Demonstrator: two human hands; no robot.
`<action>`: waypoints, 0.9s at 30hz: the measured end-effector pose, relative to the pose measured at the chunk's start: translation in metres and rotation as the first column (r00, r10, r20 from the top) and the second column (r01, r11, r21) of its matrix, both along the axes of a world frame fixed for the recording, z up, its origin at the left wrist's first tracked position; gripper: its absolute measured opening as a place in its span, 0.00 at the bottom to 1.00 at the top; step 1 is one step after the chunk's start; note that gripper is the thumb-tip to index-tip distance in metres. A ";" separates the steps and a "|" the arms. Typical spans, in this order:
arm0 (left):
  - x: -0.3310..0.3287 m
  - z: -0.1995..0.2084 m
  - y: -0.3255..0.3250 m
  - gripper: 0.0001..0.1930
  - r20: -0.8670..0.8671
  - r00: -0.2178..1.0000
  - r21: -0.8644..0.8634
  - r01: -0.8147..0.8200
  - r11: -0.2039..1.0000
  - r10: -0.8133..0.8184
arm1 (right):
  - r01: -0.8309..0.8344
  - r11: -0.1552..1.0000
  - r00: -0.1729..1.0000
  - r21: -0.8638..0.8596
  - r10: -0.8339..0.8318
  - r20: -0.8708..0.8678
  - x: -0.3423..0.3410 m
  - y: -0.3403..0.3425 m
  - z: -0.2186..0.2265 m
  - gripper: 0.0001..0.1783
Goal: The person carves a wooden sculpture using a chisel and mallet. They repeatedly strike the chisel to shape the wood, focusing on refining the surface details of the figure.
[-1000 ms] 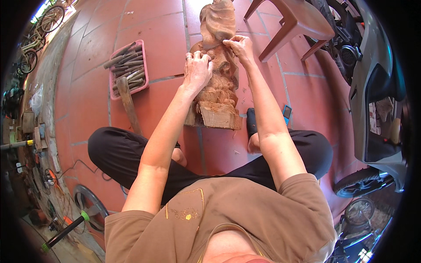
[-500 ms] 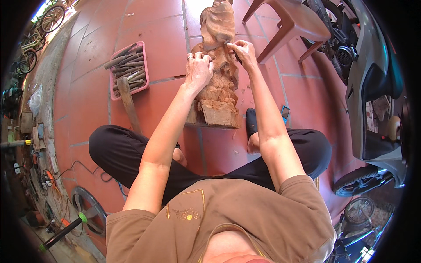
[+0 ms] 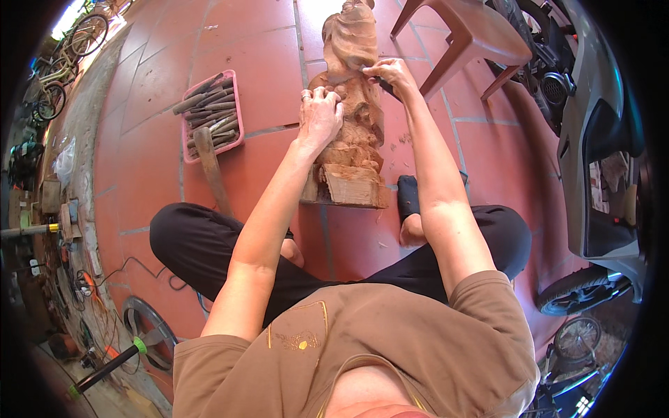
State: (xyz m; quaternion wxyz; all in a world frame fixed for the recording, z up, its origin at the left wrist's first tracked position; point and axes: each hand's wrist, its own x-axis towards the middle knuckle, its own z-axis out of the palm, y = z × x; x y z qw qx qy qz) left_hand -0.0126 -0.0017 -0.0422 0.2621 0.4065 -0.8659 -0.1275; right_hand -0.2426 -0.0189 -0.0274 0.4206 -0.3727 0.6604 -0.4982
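Brown wood, carved in folds and rounded forms, is worked as a long figure [image 3: 359,115] on the red tiled floor [image 3: 268,160], its blocky base at the near end. The figure's left side is touched by the left hand [image 3: 322,118], with the fingers bent over it; whether anything is gripped beneath them cannot be told. In the right hand [image 3: 395,76], a slim dark tool [image 3: 385,87] is pinched between closed fingers, near the hollow below the far folds. A fine cut or scrape seems to be called for there. For it to be done well, the wood should be pressed firmly on the left, and the steadying fingers should be placed out of the blade's line. Short, light strokes should be taken along the grain, with dust brushed off so the edge can be judged. Other tools [image 3: 212,111] are laid in the pink tray [image 3: 239,115] to the left, should a different profile be needed.
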 end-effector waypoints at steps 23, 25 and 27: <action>-0.002 0.036 0.015 0.25 -0.164 0.951 -0.192 0.228 0.955 -0.260 | 0.219 0.975 0.417 -0.028 -0.068 0.906 0.016 0.042 -0.012 0.22; -0.007 0.040 0.024 0.27 -0.117 0.922 -0.248 0.333 0.910 -0.369 | 0.292 0.956 0.404 -0.021 -0.103 0.909 0.029 0.037 -0.007 0.32; -0.010 0.043 0.028 0.28 -0.127 0.883 -0.240 0.415 0.878 -0.452 | 0.334 0.942 0.446 -0.026 -0.133 0.885 0.044 0.036 -0.004 0.36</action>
